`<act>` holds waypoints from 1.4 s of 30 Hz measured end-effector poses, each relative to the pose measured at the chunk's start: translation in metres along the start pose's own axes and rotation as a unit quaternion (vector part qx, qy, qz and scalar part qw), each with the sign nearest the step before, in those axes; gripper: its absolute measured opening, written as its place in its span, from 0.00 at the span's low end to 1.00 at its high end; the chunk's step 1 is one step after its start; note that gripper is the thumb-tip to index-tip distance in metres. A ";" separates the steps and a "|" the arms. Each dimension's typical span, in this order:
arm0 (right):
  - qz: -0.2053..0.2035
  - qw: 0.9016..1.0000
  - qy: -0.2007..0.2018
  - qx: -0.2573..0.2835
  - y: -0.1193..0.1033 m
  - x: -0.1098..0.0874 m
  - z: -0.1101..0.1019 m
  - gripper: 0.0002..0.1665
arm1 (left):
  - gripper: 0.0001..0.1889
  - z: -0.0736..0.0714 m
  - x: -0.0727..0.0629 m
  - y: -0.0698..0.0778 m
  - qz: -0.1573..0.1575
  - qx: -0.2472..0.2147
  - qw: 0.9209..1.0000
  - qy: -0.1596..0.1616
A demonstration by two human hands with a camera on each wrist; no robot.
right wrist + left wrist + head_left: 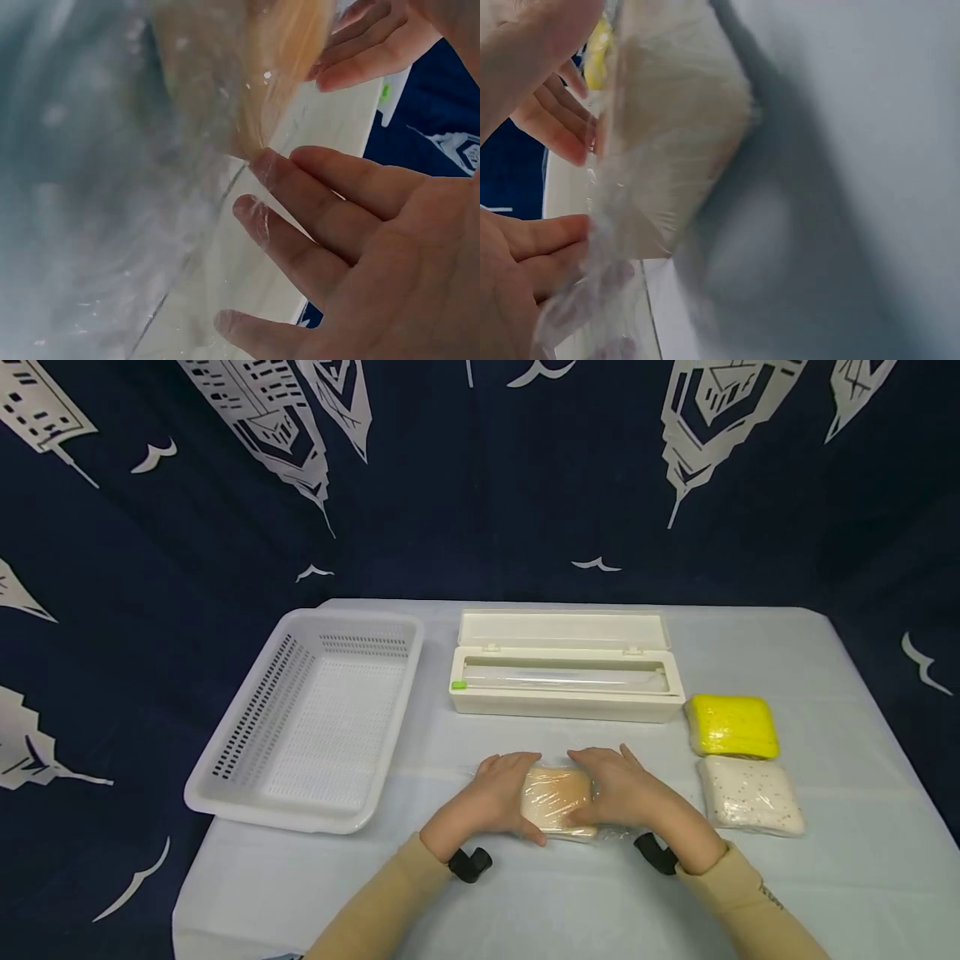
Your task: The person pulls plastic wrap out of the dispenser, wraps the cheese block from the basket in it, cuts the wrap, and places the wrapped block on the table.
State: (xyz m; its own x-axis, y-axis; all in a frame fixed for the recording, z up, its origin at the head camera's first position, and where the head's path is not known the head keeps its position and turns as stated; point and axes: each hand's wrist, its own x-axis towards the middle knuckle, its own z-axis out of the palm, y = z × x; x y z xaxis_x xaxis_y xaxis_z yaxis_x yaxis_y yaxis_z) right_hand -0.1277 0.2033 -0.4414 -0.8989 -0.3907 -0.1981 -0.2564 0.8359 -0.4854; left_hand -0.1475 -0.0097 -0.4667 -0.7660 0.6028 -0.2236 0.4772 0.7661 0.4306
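A tan, bread-like block (558, 800) in clear plastic film (607, 225) is between both hands, tilted up with its shadow falling on the table in the left wrist view. My left hand (501, 797) grips its left side, thumb toward the near edge and fingers at the far edge. On the other side my right hand (618, 789) holds it, the thumb over the top face. Loose film covers some fingertips of the right hand (352, 225) in the right wrist view. Film also hangs past the block's right edge.
Behind the hands stands a white cling film dispenser (566, 706), lid up, with a roll inside and a green slider (459, 685). A white perforated basket (202, 789) is at left. Wrapped yellow (733, 727) and speckled white (752, 796) blocks lie at right on the covered table (855, 877).
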 end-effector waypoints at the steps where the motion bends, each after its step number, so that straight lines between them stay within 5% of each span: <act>1: 0.002 1.000 0.000 -0.006 -0.001 -0.001 0.002 0.56 | 0.60 0.002 -0.001 -0.001 0.003 0.004 1.000 0.002; 7: -0.020 0.998 0.042 -0.050 -0.001 -0.011 0.017 0.63 | 0.55 0.012 -0.004 -0.006 0.027 0.003 0.999 0.033; 15: -0.068 0.982 0.128 -0.120 -0.001 -0.020 0.033 0.54 | 0.48 0.016 -0.006 -0.007 0.032 -0.009 0.997 0.065; 19: -0.069 0.983 0.128 -0.110 0.000 -0.023 0.034 0.56 | 0.50 0.013 -0.009 -0.008 0.030 -0.010 0.997 0.069; 22: -0.061 0.988 0.124 -0.076 0.001 -0.026 0.030 0.58 | 0.45 0.007 -0.014 -0.014 0.013 -0.066 0.994 0.089; 24: -0.053 0.990 0.122 -0.051 0.003 -0.028 0.027 0.59 | 0.37 0.002 -0.018 -0.022 -0.020 -0.127 0.983 0.129; 28: -0.033 0.990 0.133 -0.026 0.013 -0.035 0.018 0.58 | 0.28 -0.003 -0.022 -0.039 -0.122 -0.230 0.942 0.212; 33: 0.056 0.982 0.178 0.012 0.036 -0.043 0.006 0.44 | 0.36 0.000 -0.026 -0.054 -0.225 -0.325 0.901 0.177; 39: 0.202 0.959 0.115 0.164 0.051 -0.042 0.007 0.49 | 0.34 0.011 -0.027 -0.060 -0.234 -0.448 0.855 0.118; 42: 0.211 0.939 0.090 0.257 0.053 -0.039 0.014 0.44 | 0.27 0.016 -0.028 -0.059 -0.213 -0.471 0.845 0.132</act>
State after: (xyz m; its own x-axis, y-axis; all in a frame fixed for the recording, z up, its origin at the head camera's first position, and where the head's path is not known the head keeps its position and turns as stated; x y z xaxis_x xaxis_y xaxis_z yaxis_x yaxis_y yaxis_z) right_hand -0.1008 0.2577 -0.4715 -0.9396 0.0436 -0.3395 0.2990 0.5877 -0.7519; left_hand -0.1474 -0.0682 -0.5000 -0.9106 0.1502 -0.3851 -0.3271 0.3080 0.8934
